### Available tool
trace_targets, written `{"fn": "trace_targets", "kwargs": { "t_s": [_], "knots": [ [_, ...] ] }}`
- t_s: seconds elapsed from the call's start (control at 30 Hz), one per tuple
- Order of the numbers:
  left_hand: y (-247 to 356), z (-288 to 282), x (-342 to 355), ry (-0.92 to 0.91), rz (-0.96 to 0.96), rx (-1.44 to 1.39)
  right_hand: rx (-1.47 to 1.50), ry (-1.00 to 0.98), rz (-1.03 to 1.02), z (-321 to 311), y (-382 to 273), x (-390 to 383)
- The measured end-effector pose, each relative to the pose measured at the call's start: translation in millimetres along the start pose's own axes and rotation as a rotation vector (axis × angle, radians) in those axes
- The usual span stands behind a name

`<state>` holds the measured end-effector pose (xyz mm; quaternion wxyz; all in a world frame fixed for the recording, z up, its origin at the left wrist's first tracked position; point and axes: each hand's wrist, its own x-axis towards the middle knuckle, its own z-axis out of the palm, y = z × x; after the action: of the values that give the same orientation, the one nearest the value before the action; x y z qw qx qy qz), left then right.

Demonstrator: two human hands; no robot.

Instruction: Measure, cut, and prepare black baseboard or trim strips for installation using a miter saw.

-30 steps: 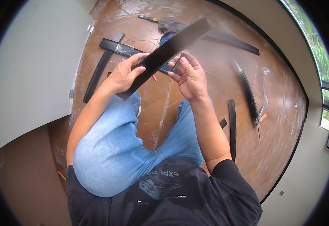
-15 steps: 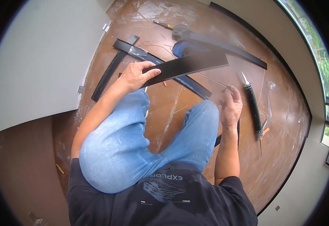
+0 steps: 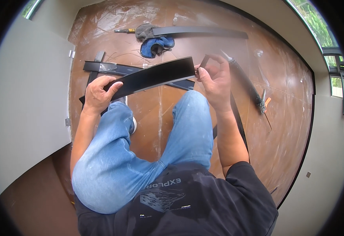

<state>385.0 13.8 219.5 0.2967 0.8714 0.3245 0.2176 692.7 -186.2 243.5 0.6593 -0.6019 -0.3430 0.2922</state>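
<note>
packages: none | labels: none | signs: none | screens: none

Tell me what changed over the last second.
The right hand dropped to the floor, then came back up to the black strip's right end, now pinching a small dark piece. The left hand kept its grip on the strip's other end throughout.

Long flat black strip [image 3: 150,76], glossy, slightly bowed, held up over the knees, tilted so its right end sits higher. Left hand [image 3: 99,92] grips the lower left end, thumb on top. Right hand [image 3: 215,78] is at the upper right end, pinching a short thin dark piece [image 3: 204,62] just beside the strip's end; can't tell if they touch.
</note>
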Motion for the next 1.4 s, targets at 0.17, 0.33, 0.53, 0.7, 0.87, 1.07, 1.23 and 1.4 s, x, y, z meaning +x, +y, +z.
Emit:
{"fn": "trace_targets", "kwargs": {
  "t_s": [0.17, 0.33, 0.53, 0.7, 0.87, 1.07, 1.23, 1.4],
  "knots": [
    [0.7, -2.4, -0.2, 0.031, 0.046, 0.067, -0.149, -0.006, 0.065, -6.4, 1.5, -5.6],
    [-0.7, 0.9, 1.9, 0.040, 0.068, 0.067, -0.357, 0.034, 0.026, -14.1, 1.6, -8.2],
    [0.0, -2.3, 0.8, 0.036, 0.125, 0.135, -0.431, 0.033, 0.065, -21.1, -10.8, -8.3],
    [7.9, -3.3, 3.7, 0.037, 0.233, 0.178, -0.154, -0.085, -0.011, -14.7, 3.3, -5.1],
    [10.9, -6.7, 4.5, 0.058, 0.263, 0.239, -0.358, -0.046, -0.129, -17.8, 9.9, -7.3],
    [10.2, -6.1, 4.7, 0.052, 0.293, 0.292, -0.597, -0.181, -0.155, -16.5, 14.1, -12.9],
    [10.2, -5.6, 4.3, 0.056, 0.284, 0.279, -0.525, -0.138, -0.090, -14.6, 12.2, -15.1],
    [11.5, -6.9, 5.0, 0.054, 0.276, 0.273, -0.497, -0.042, -0.076, -12.9, 16.0, -18.4]
  ]
}}
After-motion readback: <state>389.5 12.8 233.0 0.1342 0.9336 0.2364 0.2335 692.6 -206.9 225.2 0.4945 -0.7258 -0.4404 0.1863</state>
